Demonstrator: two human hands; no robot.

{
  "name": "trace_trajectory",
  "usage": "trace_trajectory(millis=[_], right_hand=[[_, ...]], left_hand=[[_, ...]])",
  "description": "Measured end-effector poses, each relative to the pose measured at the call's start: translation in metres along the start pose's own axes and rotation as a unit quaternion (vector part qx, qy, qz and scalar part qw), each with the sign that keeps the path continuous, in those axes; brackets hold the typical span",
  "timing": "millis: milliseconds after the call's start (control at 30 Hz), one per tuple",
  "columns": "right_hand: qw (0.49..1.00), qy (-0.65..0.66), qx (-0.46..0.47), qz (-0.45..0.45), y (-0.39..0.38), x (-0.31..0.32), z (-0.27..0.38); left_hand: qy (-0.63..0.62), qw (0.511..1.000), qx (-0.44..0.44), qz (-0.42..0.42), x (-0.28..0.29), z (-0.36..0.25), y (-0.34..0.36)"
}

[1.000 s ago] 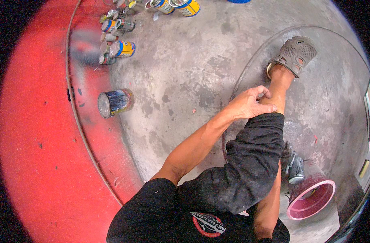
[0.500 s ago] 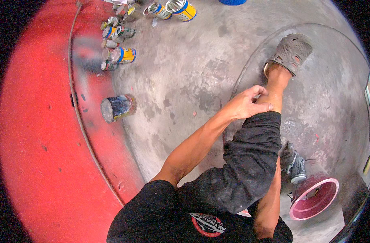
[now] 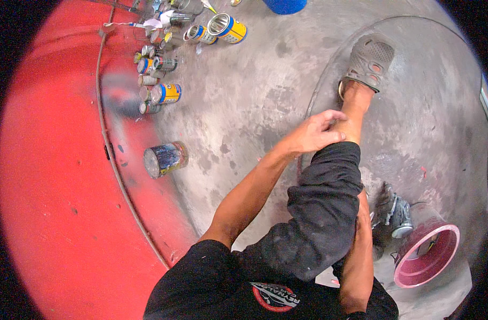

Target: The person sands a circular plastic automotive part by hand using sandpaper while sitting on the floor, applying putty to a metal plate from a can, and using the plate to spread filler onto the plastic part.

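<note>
My left hand (image 3: 317, 132) curls over the bare lower leg (image 3: 354, 113), just above the pushed-up hem of the black trouser leg (image 3: 329, 186). Its thumb lies on the shin near the cloth, and the fingers bend onto the skin. A grey clog (image 3: 371, 63) is on the foot. My right forearm (image 3: 359, 256) runs up along the other side of the trouser leg. The right hand itself passes behind the leg, so its fingers are hidden.
Several paint cans (image 3: 167, 93) cluster by the red wall (image 3: 52, 176). A paint-smeared can (image 3: 166, 159) stands alone nearer. To the right are a maroon bucket-like container (image 3: 451, 234) and a grey spray gun-like tool (image 3: 399, 217). A blue container (image 3: 285, 5) is at the far edge.
The view has shifted a little, so the cans sit lower in the picture. My left hand stays on the lower leg, and my right forearm shows more beside the trouser leg.
</note>
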State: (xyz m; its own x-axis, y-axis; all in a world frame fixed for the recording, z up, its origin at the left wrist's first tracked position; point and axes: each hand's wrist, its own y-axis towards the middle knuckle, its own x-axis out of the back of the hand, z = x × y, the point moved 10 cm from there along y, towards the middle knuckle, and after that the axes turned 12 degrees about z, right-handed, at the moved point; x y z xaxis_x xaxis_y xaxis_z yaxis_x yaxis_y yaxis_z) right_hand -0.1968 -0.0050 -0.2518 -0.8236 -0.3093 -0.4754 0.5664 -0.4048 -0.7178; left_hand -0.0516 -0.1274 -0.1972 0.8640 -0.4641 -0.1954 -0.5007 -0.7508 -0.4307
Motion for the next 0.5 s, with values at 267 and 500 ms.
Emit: trace_trajectory(millis=[267,500], right_hand=[[0.987,0.094,0.123,0.035,0.052,0.011,-0.035],[0.994,0.031,0.102,-0.012,0.042,0.002,0.004]], left_hand=[[0.137,0.987,0.074,-0.044,0.018,-0.002,0.019],[0.277,0.954,0.086,-0.077,0.008,-0.031,-0.001]])
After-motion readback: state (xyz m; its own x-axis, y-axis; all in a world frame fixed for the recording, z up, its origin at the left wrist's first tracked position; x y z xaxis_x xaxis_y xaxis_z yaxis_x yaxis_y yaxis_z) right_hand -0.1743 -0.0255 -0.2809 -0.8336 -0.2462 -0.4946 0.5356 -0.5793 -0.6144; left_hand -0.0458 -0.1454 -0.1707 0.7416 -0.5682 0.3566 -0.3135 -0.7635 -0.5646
